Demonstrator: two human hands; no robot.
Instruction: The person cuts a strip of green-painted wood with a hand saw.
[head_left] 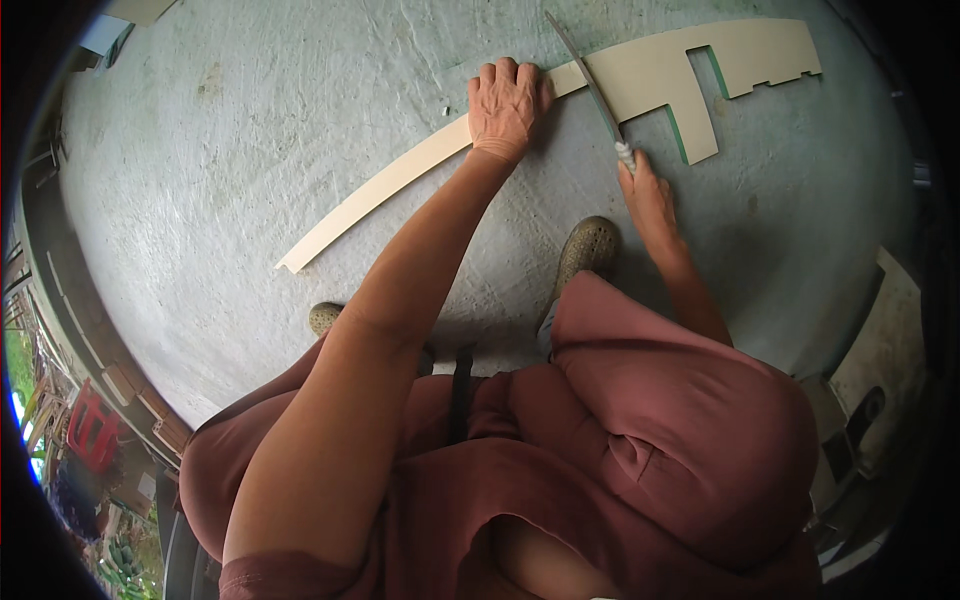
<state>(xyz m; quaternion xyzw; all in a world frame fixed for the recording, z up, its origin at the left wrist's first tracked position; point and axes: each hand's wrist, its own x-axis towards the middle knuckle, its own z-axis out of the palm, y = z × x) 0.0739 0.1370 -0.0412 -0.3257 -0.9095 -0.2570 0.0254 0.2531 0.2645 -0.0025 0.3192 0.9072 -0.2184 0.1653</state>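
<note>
A long, pale board (390, 170) lies on the floor ahead of me. On the left it is a narrow curved strip; on the right it widens into a piece with notches and green cut edges. My left hand (505, 108) presses on the strip, fingers curled over its far edge. In my right hand (648, 195) is the white-wrapped handle of what looks like a hand saw (590, 78). Its long, thin blade slants across the board, just right of my left hand. Whether the blade has cut into the board cannot be made out.
I squat on a grey concrete floor (240, 180), my shoes (590, 248) close to the board's near side. Boards (870, 350) stand at the right rim. A red plastic item (92, 425) and stacked wood pieces (150, 405) are at the lower left.
</note>
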